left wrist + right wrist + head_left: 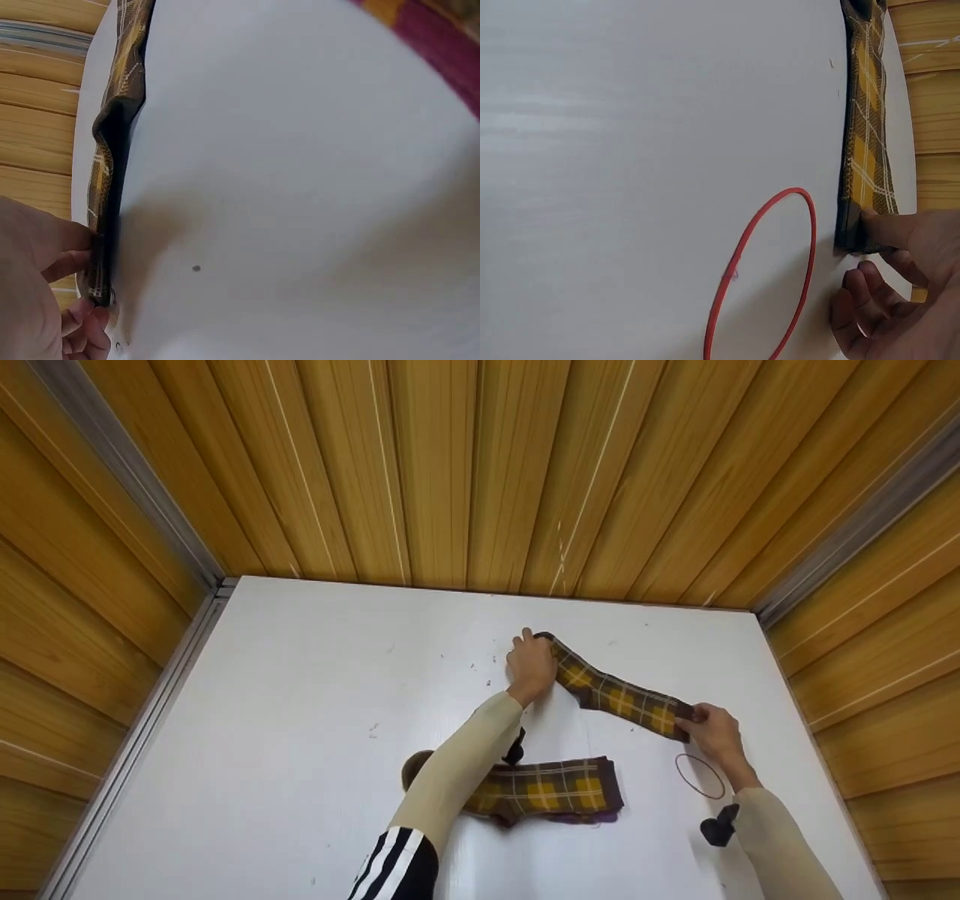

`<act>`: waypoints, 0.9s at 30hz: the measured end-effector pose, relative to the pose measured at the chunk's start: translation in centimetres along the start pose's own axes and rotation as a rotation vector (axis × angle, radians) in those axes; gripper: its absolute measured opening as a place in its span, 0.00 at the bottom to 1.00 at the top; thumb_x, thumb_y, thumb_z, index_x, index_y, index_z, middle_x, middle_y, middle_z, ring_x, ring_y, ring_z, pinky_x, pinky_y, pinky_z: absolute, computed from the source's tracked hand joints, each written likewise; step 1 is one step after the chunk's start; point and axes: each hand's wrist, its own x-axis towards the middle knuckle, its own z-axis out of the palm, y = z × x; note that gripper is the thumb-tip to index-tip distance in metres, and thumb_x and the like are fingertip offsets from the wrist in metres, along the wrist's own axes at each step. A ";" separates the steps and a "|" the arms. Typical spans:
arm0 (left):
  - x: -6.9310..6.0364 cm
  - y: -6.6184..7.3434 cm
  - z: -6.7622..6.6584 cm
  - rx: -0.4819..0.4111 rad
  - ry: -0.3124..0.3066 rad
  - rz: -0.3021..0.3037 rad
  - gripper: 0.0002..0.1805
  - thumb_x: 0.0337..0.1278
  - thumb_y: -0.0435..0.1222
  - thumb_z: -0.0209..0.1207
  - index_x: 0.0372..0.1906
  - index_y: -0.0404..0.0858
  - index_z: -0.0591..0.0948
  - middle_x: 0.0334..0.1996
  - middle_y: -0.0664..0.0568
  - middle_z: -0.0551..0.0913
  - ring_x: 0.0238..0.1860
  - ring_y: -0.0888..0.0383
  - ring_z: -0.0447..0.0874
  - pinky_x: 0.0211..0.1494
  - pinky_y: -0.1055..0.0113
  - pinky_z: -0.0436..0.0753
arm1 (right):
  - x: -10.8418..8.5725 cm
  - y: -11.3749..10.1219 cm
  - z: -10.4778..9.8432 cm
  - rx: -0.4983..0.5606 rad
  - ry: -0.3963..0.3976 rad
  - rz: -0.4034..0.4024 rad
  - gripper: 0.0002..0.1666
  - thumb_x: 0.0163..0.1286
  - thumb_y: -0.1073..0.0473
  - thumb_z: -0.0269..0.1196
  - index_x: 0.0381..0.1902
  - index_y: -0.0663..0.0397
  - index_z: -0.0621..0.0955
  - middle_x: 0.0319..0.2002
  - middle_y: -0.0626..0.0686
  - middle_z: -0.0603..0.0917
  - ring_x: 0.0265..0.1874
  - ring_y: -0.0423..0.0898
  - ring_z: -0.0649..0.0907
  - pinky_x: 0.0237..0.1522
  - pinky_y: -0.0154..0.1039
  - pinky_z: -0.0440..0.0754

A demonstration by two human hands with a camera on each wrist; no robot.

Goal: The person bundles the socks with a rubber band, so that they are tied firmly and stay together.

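A brown and yellow plaid sock (621, 697) is stretched between both hands near the back right of the white table. The left hand (531, 666) pinches its toe end; in the left wrist view the thumb and fingers of that hand (45, 277) hold the sock's tip (97, 262). At the cuff, the right hand (718, 735) grips the dark band, and in the right wrist view its thumb (889, 229) lies on the cuff (853, 225). More plaid socks (551, 787) lie flat in front, partly hidden under the left forearm.
A thin red loop (700, 776) lies on the white table (300, 697) beside the right hand. Yellow wood-patterned panels (435, 472) stand around the table's back and sides. Small dark specks dot the surface. A purple edge shows under the front socks.
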 end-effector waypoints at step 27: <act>1.9 -7.6 -7.0 -0.839 -0.197 -0.161 0.12 0.60 0.40 0.68 0.41 0.34 0.83 0.28 0.49 0.86 0.24 0.57 0.82 0.23 0.73 0.70 | 1.5 -5.9 -2.6 0.420 -0.232 -0.021 0.28 0.77 0.60 0.60 0.64 0.74 0.67 0.39 0.49 0.91 0.29 0.38 0.88 0.33 0.35 0.88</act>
